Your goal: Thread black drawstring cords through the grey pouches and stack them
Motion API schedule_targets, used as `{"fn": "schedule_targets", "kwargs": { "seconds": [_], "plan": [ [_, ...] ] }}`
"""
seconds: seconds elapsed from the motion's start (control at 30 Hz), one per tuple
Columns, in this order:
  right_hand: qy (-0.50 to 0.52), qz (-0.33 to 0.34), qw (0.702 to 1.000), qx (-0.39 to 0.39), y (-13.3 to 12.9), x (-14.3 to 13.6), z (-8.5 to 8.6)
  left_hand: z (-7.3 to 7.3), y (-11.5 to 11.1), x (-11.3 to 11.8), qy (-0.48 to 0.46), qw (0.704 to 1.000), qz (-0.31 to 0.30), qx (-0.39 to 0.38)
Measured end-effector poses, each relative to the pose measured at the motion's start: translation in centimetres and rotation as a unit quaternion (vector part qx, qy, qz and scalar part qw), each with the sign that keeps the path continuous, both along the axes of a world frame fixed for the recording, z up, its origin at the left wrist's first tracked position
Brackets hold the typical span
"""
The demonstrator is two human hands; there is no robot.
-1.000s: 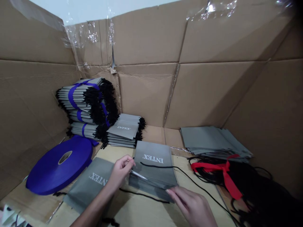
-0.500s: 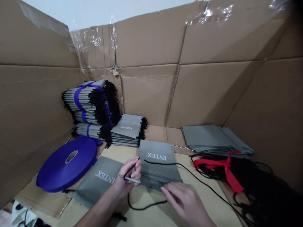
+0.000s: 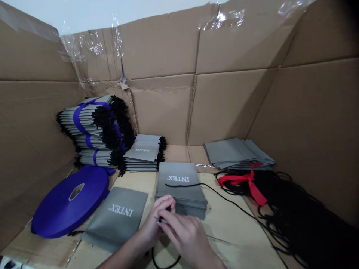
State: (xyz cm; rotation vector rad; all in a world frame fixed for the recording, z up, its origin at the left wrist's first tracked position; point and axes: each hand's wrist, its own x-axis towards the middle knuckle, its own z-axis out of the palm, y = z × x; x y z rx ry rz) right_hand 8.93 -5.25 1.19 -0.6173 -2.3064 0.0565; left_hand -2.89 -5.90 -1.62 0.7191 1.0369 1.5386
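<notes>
My left hand point(image 3: 157, 220) is closed around a black cord point(image 3: 153, 257) and a thin pale metal tool point(image 3: 161, 220), mostly hidden by fingers. Closed in a pinch, my right hand point(image 3: 186, 233) meets the left at the tool and cord; exactly which of them it grips is hard to see. Below both hands the cord hangs in a loop. Just beyond them lies a stack of grey INTEX pouches point(image 3: 179, 170), with a loose black cord point(image 3: 217, 192) across its top. One single grey INTEX pouch point(image 3: 119, 200) lies flat to the left.
A roll of blue ribbon point(image 3: 56, 205) lies at the left. Behind it stand pouch bundles point(image 3: 84, 123) tied with blue ribbon, beside a smaller pouch pile point(image 3: 143, 147). On the right are grey pouches point(image 3: 235, 151) and black cords point(image 3: 303, 213) with a red tie. Cardboard walls point(image 3: 224, 108) surround everything.
My right hand has moved left and come together with my left hand at the tool and cord. The view has shifted to the right.
</notes>
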Motion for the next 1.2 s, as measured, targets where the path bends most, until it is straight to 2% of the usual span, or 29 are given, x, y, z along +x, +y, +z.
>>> {"fn": "schedule_targets", "kwargs": {
  "seconds": [0.1,0.17,0.2,0.23,0.27,0.33,0.37,0.4,0.47,0.5,0.57,0.63,0.73,0.87,1.1,1.2],
  "plan": [
    [0.025,0.011,0.999,0.044,-0.2,1.0,0.1,0.2,0.2,0.8,0.048,0.994,-0.093,-0.025],
    [0.027,0.015,0.998,0.053,-0.1,2.1,0.2,0.6,0.5,0.8,0.152,0.98,-0.128,0.01],
    [0.024,0.013,0.998,0.056,0.1,2.9,0.2,0.9,0.7,0.6,0.233,0.965,-0.118,0.038],
    [0.02,0.004,0.998,0.058,0.6,3.9,0.2,1.4,1.0,0.3,0.327,0.938,-0.09,0.07],
    [0.011,-0.008,0.998,0.059,1.3,5.0,0.3,1.9,1.3,-0.1,0.424,0.898,-0.053,0.107],
    [-0.012,-0.055,0.997,0.046,3.4,7.7,0.5,3.2,2.1,-0.4,0.575,0.797,-0.007,0.184],
    [-0.038,-0.082,0.996,0.025,4.7,9.2,0.7,3.8,2.7,-0.4,0.62,0.755,-0.017,0.214],
    [-0.067,-0.11,0.992,-0.002,6.1,10.5,0.8,4.4,3.4,-0.1,0.645,0.725,-0.046,0.236],
    [-0.085,-0.168,0.982,-0.028,8.6,12.9,0.9,5.1,5.0,0.8,0.663,0.696,-0.119,0.251],
    [-0.112,-0.171,0.978,-0.045,9.5,13.7,0.8,5.3,5.8,1.3,0.663,0.688,-0.154,0.251],
    [-0.177,-0.154,0.969,-0.076,10.7,14.6,0.5,5.1,7.3,2.2,0.656,0.686,-0.215,0.23],
    [-0.236,-0.135,0.957,-0.097,10.9,14.7,0.1,4.4,8.4,2.7,0.643,0.696,-0.259,0.186],
    [-0.277,-0.119,0.948,-0.105,10.5,14.4,-0.8,3.4,9.3,2.7,0.605,0.733,-0.284,0.124],
    [-0.266,-0.102,0.953,-0.106,10.5,14.4,-1.7,3.0,9.7,2.3,0.538,0.778,-0.313,0.092],
    [-0.265,-0.082,0.953,-0.122,10.9,15.1,-2.6,3.2,10.0,1.9,0.516,0.786,-0.328,0.085],
    [-0.266,-0.074,0.952,-0.133,11.0,15.0,-2.8,3.2,10.1,1.8,0.516,0.782,-0.336,0.096]
  ]
}}
